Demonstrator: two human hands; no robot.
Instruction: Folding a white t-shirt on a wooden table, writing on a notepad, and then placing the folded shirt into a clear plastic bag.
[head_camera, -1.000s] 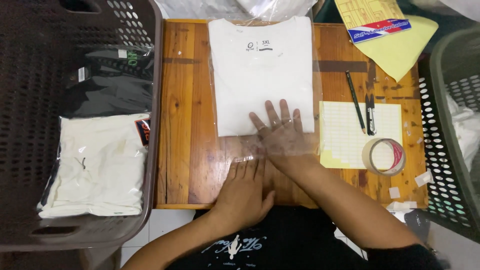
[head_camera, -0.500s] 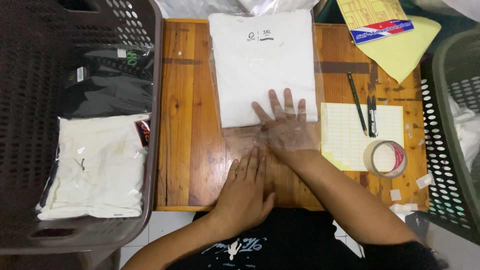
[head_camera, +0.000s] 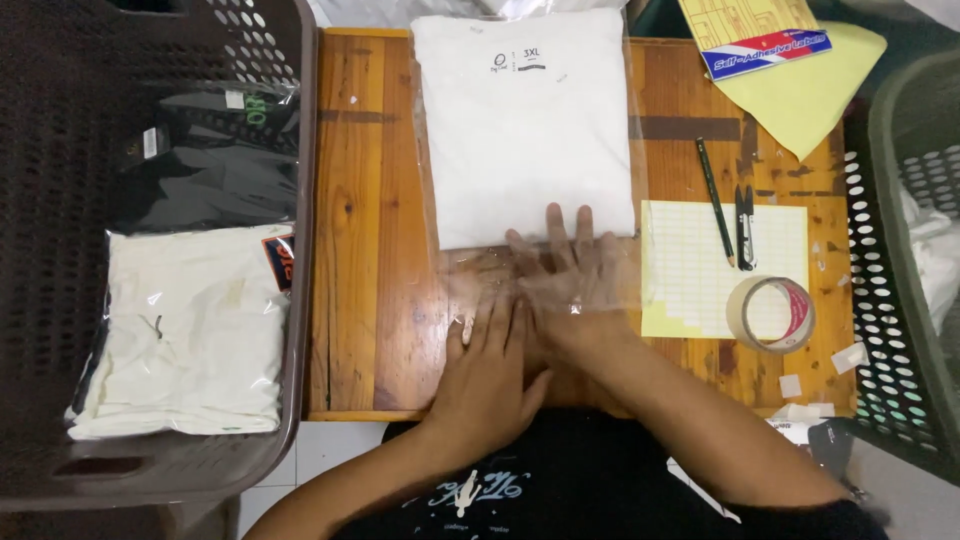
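Observation:
A folded white T-shirt (head_camera: 530, 130) lies inside a clear plastic bag (head_camera: 470, 275) on the wooden table (head_camera: 365, 240). My right hand (head_camera: 570, 275) sits inside the bag's open end, fingers spread flat against the shirt's near edge. My left hand (head_camera: 490, 365) presses flat on the bag's near flap, fingers apart, just beside the right wrist. Neither hand grips anything.
A dark basket (head_camera: 60, 250) at the left holds a bagged white shirt (head_camera: 185, 330) and a bagged black one (head_camera: 205, 160). To the right lie a label sheet (head_camera: 715, 265), a pencil (head_camera: 714, 200), snips (head_camera: 744, 225), a tape roll (head_camera: 770, 312), yellow paper (head_camera: 800, 90) and another basket (head_camera: 905, 250).
The white shirt has slid farther from me, deeper into the bag, pushed by my right hand. My left hand has stayed on the bag's flap.

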